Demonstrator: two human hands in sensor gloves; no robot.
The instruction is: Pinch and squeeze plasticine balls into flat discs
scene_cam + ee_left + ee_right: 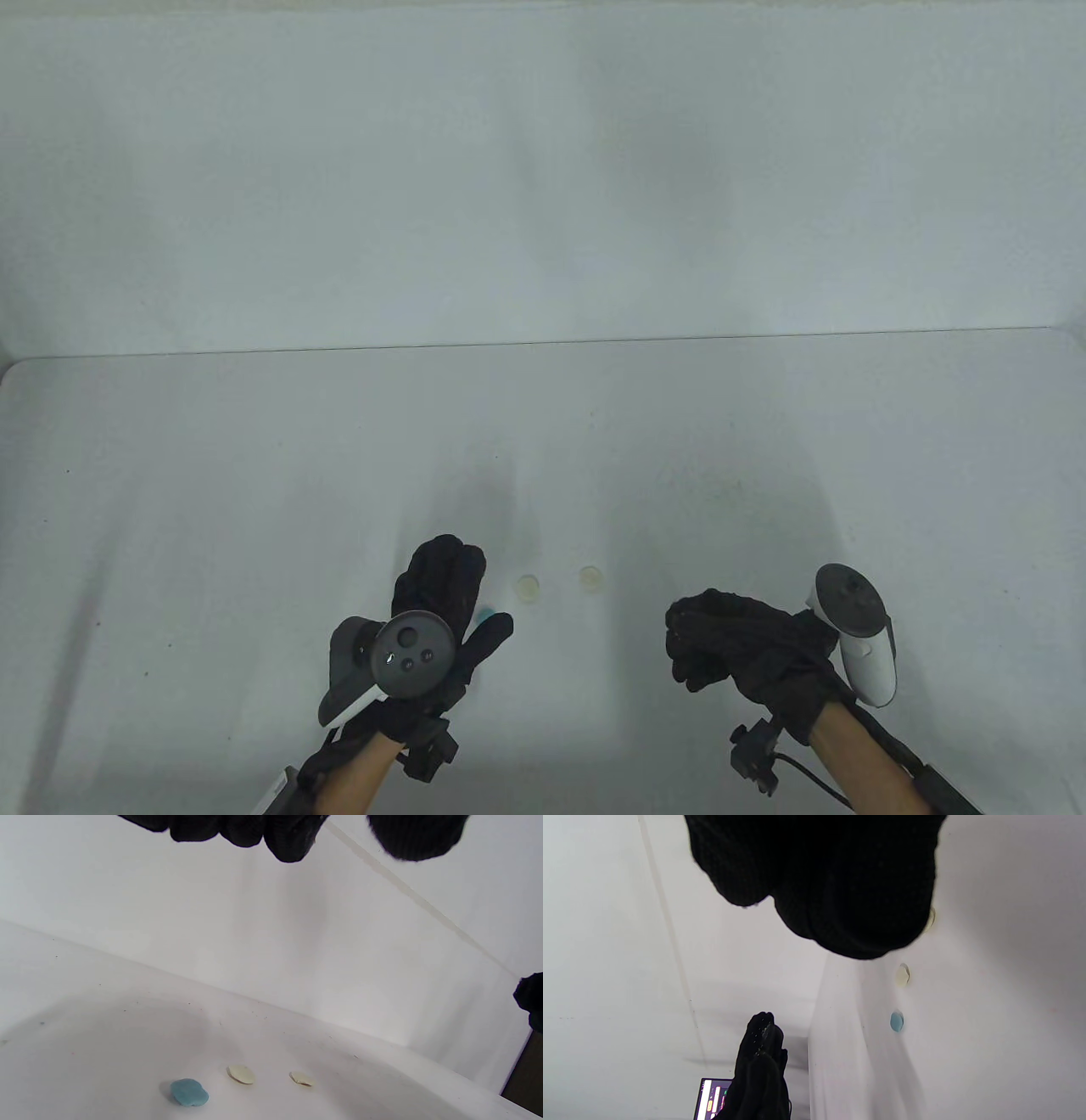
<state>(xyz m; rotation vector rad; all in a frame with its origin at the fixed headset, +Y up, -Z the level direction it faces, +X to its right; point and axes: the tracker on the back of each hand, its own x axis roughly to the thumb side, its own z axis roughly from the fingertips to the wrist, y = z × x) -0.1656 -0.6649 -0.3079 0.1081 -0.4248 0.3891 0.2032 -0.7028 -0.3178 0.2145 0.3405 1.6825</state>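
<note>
Three flattened plasticine discs lie on the white table: a blue disc, partly hidden by my left thumb, and two cream discs to its right. In the left wrist view the blue disc and the cream discs lie in a row below the hand. My left hand hovers over the blue disc with fingers spread, holding nothing. My right hand is curled into a fist right of the discs, and nothing shows in it. The right wrist view shows the blue disc and a cream disc.
A white wall rises behind the table's far edge. A lit screen shows at the bottom of the right wrist view, beside my left hand.
</note>
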